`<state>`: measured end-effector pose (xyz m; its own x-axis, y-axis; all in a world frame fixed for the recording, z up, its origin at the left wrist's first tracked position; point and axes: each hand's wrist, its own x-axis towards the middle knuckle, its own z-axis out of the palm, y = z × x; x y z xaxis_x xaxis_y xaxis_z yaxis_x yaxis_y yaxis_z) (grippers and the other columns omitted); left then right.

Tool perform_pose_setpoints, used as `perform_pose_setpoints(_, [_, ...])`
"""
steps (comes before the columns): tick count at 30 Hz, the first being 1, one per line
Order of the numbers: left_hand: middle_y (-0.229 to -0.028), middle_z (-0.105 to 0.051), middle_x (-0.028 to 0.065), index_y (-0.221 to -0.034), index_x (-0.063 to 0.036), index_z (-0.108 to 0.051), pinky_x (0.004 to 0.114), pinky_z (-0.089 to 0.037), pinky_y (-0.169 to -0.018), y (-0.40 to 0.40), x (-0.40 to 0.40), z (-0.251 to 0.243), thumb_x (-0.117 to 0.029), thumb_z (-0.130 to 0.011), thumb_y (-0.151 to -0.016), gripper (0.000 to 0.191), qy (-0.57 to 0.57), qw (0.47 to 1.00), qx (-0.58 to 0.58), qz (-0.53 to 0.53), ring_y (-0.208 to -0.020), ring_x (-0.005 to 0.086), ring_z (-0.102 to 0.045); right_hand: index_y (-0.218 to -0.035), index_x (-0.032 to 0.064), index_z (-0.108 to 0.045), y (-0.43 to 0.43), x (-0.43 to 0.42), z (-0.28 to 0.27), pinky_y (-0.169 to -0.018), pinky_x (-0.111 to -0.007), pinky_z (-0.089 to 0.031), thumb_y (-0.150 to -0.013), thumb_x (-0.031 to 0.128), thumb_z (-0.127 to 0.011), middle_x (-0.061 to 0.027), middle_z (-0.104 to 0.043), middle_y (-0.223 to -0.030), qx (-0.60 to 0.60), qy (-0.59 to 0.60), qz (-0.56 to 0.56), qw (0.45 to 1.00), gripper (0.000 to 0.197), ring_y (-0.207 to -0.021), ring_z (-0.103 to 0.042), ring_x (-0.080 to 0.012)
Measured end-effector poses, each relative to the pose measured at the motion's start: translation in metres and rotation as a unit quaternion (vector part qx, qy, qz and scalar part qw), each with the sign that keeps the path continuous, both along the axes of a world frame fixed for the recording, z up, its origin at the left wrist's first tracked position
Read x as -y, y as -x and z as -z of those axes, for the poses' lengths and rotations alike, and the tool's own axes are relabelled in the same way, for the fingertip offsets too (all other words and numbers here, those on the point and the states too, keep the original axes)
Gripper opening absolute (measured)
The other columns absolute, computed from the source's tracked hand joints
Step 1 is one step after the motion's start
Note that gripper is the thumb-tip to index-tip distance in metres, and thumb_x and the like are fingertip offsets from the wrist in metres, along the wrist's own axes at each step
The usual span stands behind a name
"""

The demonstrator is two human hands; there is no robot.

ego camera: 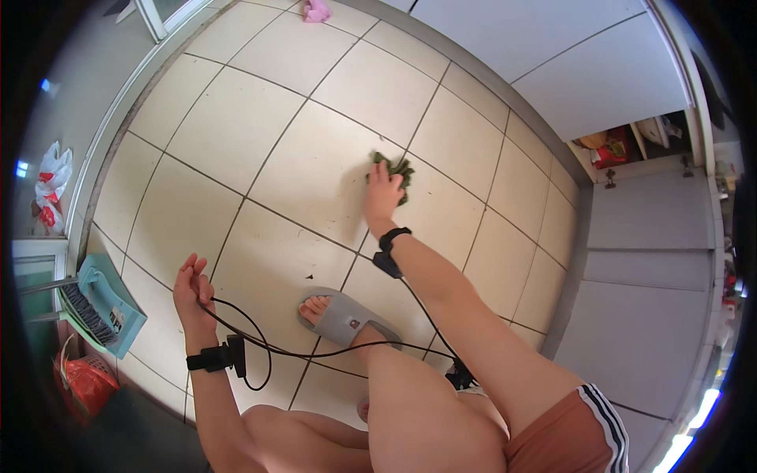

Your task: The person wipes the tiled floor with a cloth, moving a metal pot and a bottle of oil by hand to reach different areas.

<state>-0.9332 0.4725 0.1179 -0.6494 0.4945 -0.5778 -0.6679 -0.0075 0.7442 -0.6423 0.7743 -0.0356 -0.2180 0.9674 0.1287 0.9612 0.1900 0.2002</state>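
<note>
My right hand [384, 192] reaches down to the floor, its fingers over a clump of dark green leaves [404, 172]. Part of the clump is hidden under the hand. To the left, my left hand [194, 287] is raised with loosely curled fingers. A black cable [278, 350] bends at its palm; whether the fingers grip it is unclear. Each wrist wears a black strapped device, the left one [216, 356] and the right one [387, 254]. My foot in a grey slide sandal [340, 316] rests on the tiles between the hands.
Dark scraps [309, 277] dot the tiled floor [284, 230]. A blue dustpan [127, 313] with a broom [89, 313] and a red bag [89, 378] stand at left. Grey cabinets [644, 331] line the right; one door hangs down. A pink crumpled item [317, 10] lies far ahead.
</note>
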Motion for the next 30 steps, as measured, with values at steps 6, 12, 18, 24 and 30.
perform_pose_setpoints(6, [-0.103, -0.07, 0.01, -0.119, 0.0005, -0.059, 0.022, -0.027, -0.042, 0.004, 0.007, 0.004, -0.017, -0.045, -0.098, 0.031, 0.013, 1.0, -0.01, -0.001, -0.045, 0.0066, -0.036, -0.127, 0.0116, -0.059, 0.086, 0.06, -0.024, -0.081, -0.039, -0.044, -0.079, 0.002, -0.061, 0.0, -0.054, -0.134, -0.272, 0.104, -0.273, 0.917, 0.049, -0.102, -0.045, -0.0306])
perform_pose_setpoints(12, [-0.101, -0.069, 0.0096, -0.121, 0.001, -0.057, 0.022, -0.028, -0.043, 0.006, 0.028, 0.008, -0.018, -0.043, -0.099, 0.032, 0.038, 0.999, -0.018, 0.005, -0.045, 0.0066, -0.037, -0.126, 0.008, -0.06, 0.024, 0.053, -0.122, -0.092, -0.033, -0.04, -0.083, -0.006, -0.053, -0.009, -0.062, -0.12, -0.615, 0.267, -0.216, 0.709, 0.046, -0.102, -0.051, -0.0245])
perform_pose_setpoints(18, [-0.099, -0.069, 0.009, -0.12, 0.0007, -0.057, 0.022, -0.028, -0.043, 0.0, 0.044, -0.009, -0.018, -0.042, -0.099, 0.031, 0.046, 0.997, -0.036, 0.041, -0.045, 0.0061, -0.037, -0.14, 0.0104, -0.049, -0.188, -0.045, -0.088, -0.098, -0.037, -0.042, -0.094, 0.005, -0.057, -0.0119, -0.058, -0.128, -0.305, 0.101, 0.058, 0.945, 0.047, -0.112, -0.047, -0.0314])
perform_pose_setpoints(24, [-0.099, -0.069, 0.0074, -0.12, 0.0011, -0.057, 0.023, -0.028, -0.045, 0.006, 0.051, -0.01, -0.018, -0.042, -0.099, 0.032, 0.028, 0.999, -0.017, 0.007, -0.045, 0.0062, -0.037, -0.137, 0.0228, -0.05, -0.174, -0.029, 0.005, -0.082, -0.052, -0.046, -0.088, 0.016, -0.065, 0.0009, -0.052, -0.135, -0.095, -0.011, 0.033, 0.995, 0.052, -0.115, -0.042, -0.0308])
perform_pose_setpoints(30, [-0.099, -0.069, 0.0075, -0.121, 0.0014, -0.056, 0.023, -0.029, -0.046, 0.004, 0.043, -0.007, -0.018, -0.043, -0.099, 0.033, 0.037, 0.999, -0.014, 0.01, -0.047, 0.0068, -0.039, -0.131, 0.0185, -0.055, 0.015, 0.088, -0.03, -0.082, -0.044, -0.043, -0.078, 0.007, -0.064, 0.0024, -0.05, -0.141, -0.159, 0.077, -0.259, 0.95, 0.055, -0.106, -0.049, -0.0254])
